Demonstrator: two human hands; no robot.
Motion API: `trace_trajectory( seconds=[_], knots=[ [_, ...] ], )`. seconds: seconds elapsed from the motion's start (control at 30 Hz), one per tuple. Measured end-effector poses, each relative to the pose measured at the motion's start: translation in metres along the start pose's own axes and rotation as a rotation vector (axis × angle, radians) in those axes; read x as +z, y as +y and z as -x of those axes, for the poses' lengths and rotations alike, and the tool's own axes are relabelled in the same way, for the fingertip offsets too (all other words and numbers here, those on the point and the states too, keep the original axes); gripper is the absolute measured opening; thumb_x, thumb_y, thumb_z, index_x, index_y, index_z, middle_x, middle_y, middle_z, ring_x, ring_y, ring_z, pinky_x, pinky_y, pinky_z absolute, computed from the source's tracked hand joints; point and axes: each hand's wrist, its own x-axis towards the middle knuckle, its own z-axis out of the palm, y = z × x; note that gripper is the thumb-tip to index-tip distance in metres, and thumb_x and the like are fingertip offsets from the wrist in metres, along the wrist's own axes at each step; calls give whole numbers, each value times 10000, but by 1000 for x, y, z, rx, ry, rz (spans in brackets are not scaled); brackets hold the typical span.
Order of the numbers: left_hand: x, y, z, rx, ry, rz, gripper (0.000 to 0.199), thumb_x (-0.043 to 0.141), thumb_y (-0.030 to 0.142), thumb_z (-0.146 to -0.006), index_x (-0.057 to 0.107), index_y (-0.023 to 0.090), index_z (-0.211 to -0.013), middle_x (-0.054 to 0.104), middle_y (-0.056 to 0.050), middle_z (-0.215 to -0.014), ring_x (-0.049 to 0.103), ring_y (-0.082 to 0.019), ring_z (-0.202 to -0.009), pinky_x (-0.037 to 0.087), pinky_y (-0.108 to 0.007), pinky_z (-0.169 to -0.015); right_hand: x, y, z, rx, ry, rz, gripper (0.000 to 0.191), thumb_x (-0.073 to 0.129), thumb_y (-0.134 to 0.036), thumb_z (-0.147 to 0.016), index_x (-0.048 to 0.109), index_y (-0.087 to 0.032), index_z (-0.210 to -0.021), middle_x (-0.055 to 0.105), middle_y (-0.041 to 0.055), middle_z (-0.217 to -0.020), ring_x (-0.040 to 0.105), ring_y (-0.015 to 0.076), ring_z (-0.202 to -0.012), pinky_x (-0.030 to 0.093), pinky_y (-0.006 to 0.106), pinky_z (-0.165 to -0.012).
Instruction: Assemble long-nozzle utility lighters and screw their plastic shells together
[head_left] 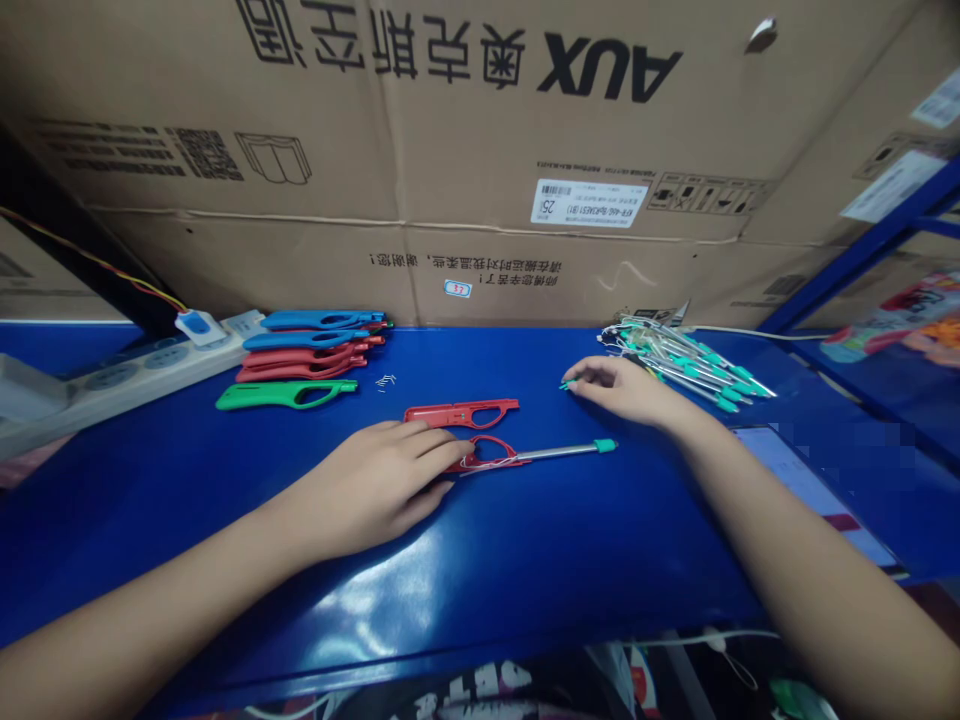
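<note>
My left hand (pixel 394 478) lies over the handle end of a red lighter shell half (pixel 504 447), its fingers closed on it and hiding much of it. A metal lighter tube (pixel 562 453) with a green tip and white wires extends right from that shell. Just beyond it rests another red shell half (pixel 457 413), its inner side up. My right hand (pixel 615 388) pinches a small green plastic piece (pixel 567 385) between thumb and fingertips, above the table. Behind that hand lies a pile of lighter tubes (pixel 686 360) with green tips and wires.
Blue, red and green lighter shells (pixel 289 395) are lined up by a white power strip (pixel 165 370). Several small screws (pixel 385 382) lie near them on the blue table (pixel 525 560). A large cardboard box (pixel 450 130) stands behind; a phone-like screen (pixel 814 495) lies at right.
</note>
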Motion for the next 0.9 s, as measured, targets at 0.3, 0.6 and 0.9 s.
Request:
trace_trajectory(
  seconds=[0.3, 0.6, 0.9],
  knots=[
    [0, -1, -1, -23, -2, 29, 346, 485, 303, -1014, 560, 255, -1348, 701, -57, -1248, 686, -238, -1088, 559, -384, -908, -1, -6, 7, -211, 7, 181, 265, 649, -356, -834, 709, -204, -1043, 592, 80, -1041, 563, 169, -760, 491, 340, -758],
    [4, -1, -1, 2, 3, 47, 328, 464, 292, -1030, 582, 252, -1334, 692, -64, -1250, 678, -231, -1097, 564, -373, -920, 10, -11, 6, -177, -94, 36, 292, 575, -463, -916, 675, -197, -983, 673, 30, -800, 607, 168, -686, 496, 305, -642],
    [6, 2, -2, 43, 26, 86, 311, 463, 273, -1033, 589, 236, -1315, 695, -71, -1211, 663, -224, -1079, 557, -367, -921, 24, -18, 6, -128, -69, 57, 298, 422, -318, -976, 686, -210, -1062, 745, 65, -1048, 679, 196, -885, 523, 344, -793]
  ],
)
